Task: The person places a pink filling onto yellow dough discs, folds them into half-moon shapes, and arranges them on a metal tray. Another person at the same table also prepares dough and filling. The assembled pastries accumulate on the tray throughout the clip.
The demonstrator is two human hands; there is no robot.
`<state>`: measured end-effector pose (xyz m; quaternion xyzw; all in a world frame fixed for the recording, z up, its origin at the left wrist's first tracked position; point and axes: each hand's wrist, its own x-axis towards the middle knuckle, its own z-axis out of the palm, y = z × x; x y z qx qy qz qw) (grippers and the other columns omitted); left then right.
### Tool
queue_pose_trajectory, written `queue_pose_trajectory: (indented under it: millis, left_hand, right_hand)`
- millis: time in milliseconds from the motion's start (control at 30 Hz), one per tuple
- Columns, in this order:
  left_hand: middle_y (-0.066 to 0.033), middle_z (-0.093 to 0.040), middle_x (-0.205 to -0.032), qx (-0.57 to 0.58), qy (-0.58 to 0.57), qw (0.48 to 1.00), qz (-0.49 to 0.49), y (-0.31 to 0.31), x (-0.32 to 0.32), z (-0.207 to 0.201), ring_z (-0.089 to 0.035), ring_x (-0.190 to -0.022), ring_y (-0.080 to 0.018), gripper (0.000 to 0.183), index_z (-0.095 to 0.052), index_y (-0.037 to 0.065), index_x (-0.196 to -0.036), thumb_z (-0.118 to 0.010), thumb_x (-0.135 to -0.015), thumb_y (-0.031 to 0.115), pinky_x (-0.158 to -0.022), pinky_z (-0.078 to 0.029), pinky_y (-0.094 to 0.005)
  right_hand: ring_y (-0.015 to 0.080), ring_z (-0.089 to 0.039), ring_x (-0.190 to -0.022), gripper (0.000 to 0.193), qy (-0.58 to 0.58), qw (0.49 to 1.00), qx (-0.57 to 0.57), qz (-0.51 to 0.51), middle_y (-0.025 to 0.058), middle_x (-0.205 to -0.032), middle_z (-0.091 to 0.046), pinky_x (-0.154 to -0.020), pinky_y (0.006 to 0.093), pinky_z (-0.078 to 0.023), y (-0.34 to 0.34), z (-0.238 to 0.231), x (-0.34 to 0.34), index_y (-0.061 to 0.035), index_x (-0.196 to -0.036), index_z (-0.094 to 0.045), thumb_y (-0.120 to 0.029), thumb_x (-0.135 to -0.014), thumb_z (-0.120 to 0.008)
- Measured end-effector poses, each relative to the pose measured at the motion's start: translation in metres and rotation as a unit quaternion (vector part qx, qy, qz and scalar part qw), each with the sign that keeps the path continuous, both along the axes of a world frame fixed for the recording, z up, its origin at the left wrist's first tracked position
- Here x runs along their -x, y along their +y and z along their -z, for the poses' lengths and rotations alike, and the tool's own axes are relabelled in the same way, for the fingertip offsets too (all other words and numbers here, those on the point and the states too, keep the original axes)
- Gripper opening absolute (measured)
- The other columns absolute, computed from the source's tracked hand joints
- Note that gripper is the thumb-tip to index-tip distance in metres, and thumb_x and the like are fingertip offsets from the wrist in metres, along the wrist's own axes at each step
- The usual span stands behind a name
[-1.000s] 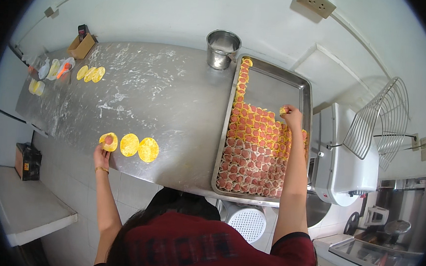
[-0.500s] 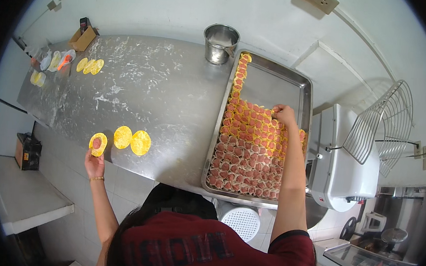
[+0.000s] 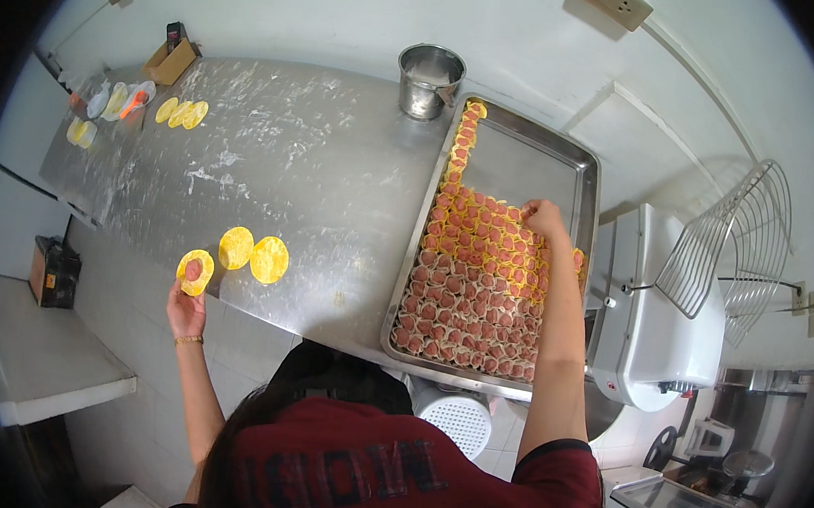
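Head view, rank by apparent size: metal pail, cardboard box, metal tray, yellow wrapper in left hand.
1. Metal tray
2. Metal pail
3. Cardboard box and yellow wrapper: too alike to rank, especially with the box farther off.

Tray (image 3: 531, 168) far-R free; pot (image 3: 423, 100) blocks nr far-L cnr.

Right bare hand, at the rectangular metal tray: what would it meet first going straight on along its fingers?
The right hand points leftward, so it would likely first meet the adjacent yellow-wrapped round dumplings with pink filling; its height above them is unclear.
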<state>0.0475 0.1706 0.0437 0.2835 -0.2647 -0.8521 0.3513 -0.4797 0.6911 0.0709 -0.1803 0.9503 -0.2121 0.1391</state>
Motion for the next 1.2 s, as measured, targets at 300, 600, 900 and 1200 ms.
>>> queue_pose_trajectory:
  millis: [300, 600, 900, 1200]
  left_hand:
    - [-0.0115, -0.055, -0.122, -0.013, -0.020, 1.000, 0.011, 0.015, -0.005, 0.004, -0.055, -0.112, -0.0214, 0.035, -0.049, -0.002, -0.121, -0.049, -0.093, 0.019, -0.094, -0.047, -0.0320]
    - [-0.0106, -0.055, -0.122, -0.014, -0.020, 0.999, 0.047, 0.033, 0.011, -0.005, -0.054, -0.113, -0.0209, 0.032, -0.049, 0.000, -0.119, -0.048, -0.094, 0.019, -0.094, -0.047, -0.0322]
    - [-0.0103, -0.056, -0.121, -0.021, -0.009, 0.998, 0.061, 0.040, 0.010, -0.001, -0.055, -0.111, -0.0206, 0.030, -0.050, 0.001, -0.117, -0.047, -0.094, 0.019, -0.094, -0.047, -0.0320]
    - [-0.0101, -0.056, -0.121, -0.025, -0.018, 0.997, 0.065, 0.051, 0.012, 0.000, -0.055, -0.111, -0.0201, 0.031, -0.050, 0.000, -0.117, -0.048, -0.093, 0.019, -0.094, -0.047, -0.0313]
  right_hand:
    - [0.0190, -0.063, -0.072, 0.029, -0.096, 0.995, -0.002, 0.032, 0.0092, -0.080, -0.068, -0.069, 0.0318, -0.050, -0.002, -0.030, -0.015, -0.0087, -0.096, -0.071, -0.011, -0.070, -0.059]
    - [0.0200, -0.061, -0.068, 0.027, -0.070, 0.997, 0.025, -0.012, 0.0085, -0.076, -0.068, -0.066, 0.0316, -0.048, 0.008, -0.003, 0.003, -0.0055, -0.094, -0.070, -0.009, -0.071, -0.056]
    - [0.0159, -0.059, -0.061, 0.030, -0.135, 0.982, 0.122, 0.052, 0.0100, -0.073, -0.067, -0.059, 0.0314, -0.047, 0.021, 0.012, 0.010, -0.0054, -0.092, -0.071, 0.000, -0.070, -0.051]
    - [0.0240, -0.064, -0.072, 0.034, -0.045, 0.994, 0.094, 0.012, 0.0142, -0.082, -0.069, -0.069, 0.0322, -0.049, 0.011, -0.004, -0.012, -0.0071, -0.092, -0.072, 0.001, -0.067, -0.050]
